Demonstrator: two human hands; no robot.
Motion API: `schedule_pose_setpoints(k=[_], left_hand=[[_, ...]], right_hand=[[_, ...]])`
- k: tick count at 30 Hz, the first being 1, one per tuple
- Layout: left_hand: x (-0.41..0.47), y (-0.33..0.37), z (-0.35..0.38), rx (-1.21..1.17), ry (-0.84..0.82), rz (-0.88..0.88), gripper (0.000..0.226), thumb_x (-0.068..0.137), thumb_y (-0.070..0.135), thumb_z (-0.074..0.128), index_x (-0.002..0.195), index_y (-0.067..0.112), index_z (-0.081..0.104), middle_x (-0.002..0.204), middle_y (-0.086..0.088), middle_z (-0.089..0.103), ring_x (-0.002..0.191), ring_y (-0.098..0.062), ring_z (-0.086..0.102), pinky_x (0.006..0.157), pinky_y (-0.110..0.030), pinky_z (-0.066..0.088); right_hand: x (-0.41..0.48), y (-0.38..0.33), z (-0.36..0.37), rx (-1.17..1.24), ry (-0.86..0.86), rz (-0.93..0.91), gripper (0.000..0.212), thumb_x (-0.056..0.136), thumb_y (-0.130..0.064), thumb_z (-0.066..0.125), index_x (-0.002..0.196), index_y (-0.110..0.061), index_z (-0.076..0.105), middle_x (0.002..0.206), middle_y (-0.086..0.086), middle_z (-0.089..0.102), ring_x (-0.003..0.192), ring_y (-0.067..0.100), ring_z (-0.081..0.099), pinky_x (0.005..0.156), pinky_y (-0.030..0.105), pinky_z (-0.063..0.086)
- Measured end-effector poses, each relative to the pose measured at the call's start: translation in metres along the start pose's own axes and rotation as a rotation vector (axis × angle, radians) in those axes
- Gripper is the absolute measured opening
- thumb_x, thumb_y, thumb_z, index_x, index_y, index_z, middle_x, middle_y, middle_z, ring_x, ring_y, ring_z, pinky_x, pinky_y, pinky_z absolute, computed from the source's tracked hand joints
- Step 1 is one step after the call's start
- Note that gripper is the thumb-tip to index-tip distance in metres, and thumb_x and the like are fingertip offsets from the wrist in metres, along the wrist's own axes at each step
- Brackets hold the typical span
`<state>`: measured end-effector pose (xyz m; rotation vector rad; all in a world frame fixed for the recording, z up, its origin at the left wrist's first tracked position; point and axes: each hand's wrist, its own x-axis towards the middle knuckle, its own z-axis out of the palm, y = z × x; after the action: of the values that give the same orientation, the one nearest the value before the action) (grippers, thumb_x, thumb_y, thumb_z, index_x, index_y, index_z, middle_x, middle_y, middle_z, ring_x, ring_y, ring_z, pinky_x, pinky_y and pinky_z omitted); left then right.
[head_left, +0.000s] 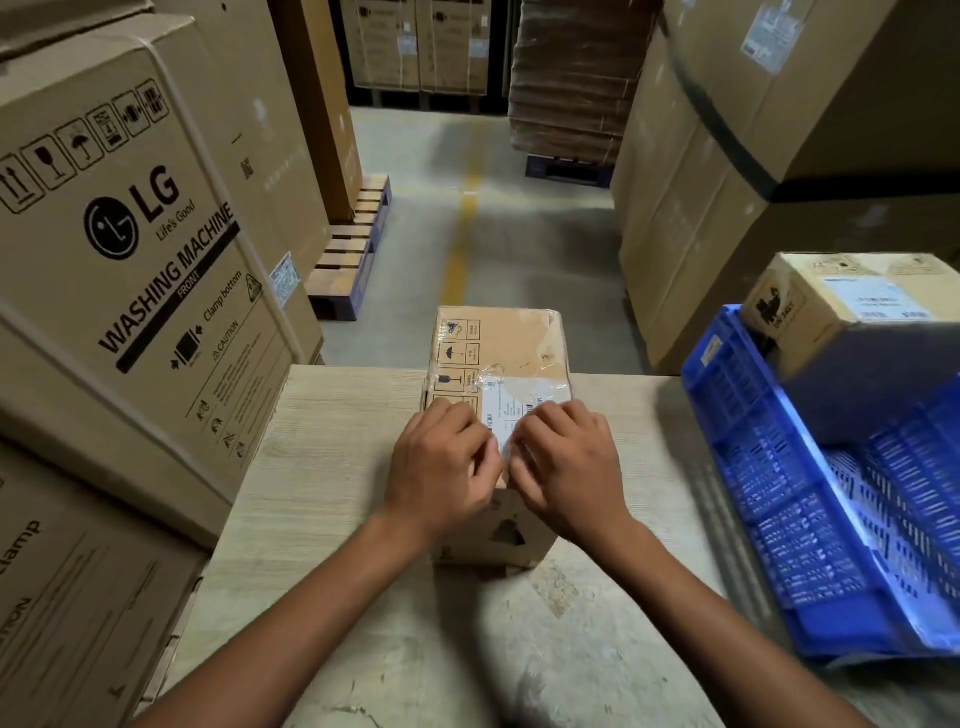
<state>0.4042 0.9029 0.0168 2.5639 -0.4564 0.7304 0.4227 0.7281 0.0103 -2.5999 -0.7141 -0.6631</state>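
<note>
**Hand Position at the Small Cardboard Box**

Directions are given by the clock face, with the small cardboard box (498, 353) at the centre and 12 o'clock pointing away from the person.

1. At 9 to 10 o'clock, a large washing machine carton (130, 249) is stacked beside the table (322, 467). A wooden pallet (353, 254) is seen on the floor at 11 o'clock.

2. The left forearm is extended from 7 o'clock, with the wrist nearly straight. The left hand (441, 470) is placed knuckles-up over the box's near left corner. Its fingers are curled and pressed together. The near edge of the white label (511, 410) is pinched between thumb and forefinger.

3. The box is set flat on the table, at the middle of its far edge, with the far end overhanging the floor. The label is fixed under clear tape on the top face.

4. The right forearm is extended from 5 o'clock. The right hand (569, 467) is placed knuckles-up over the near right corner, just beside the left hand. Its fingers are curled and held close together, and the tips are brought to the label. It cannot be told whether the label is pinched or only pressed.

5. At 3 to 4 o'clock, a blue crate (810, 519) is tilted on the table's right side. A second carton (831, 306) is lodged in its far end.
</note>
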Motion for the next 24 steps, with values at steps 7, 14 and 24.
schedule_pose_setpoints(k=[7,14,24], left_hand=[[0.020,-0.003,-0.006,0.111,-0.524,-0.168,0.062,0.105,0.042,0.027,0.160,0.020,0.010,0.168,-0.003,-0.002,0.154,-0.016,-0.005,0.126,-0.037,0.001],[0.053,-0.011,-0.005,0.150,-0.370,-0.059,0.029,0.096,0.030,0.046,0.115,0.013,0.059,0.117,-0.006,0.058,0.109,-0.023,0.049,0.095,-0.037,0.044],[0.076,-0.025,0.013,0.032,-0.400,-0.163,0.053,0.103,0.023,0.041,0.154,0.013,0.030,0.151,-0.006,0.044,0.138,-0.023,0.038,0.115,-0.037,0.029]], right_hand=[[0.024,0.002,0.003,0.025,-0.372,0.068,0.059,0.094,-0.046,0.028,0.142,-0.021,0.051,0.153,0.005,0.046,0.145,0.025,0.037,0.120,0.045,0.026],[0.047,0.010,-0.002,-0.115,-0.354,0.020,0.045,0.094,-0.050,0.031,0.117,-0.022,0.057,0.122,0.001,0.059,0.108,0.022,0.051,0.088,0.040,0.041],[0.068,0.018,0.026,-0.044,-0.260,0.074,0.031,0.099,-0.038,0.041,0.109,-0.012,0.054,0.118,0.009,0.061,0.109,0.026,0.056,0.097,0.040,0.044]])
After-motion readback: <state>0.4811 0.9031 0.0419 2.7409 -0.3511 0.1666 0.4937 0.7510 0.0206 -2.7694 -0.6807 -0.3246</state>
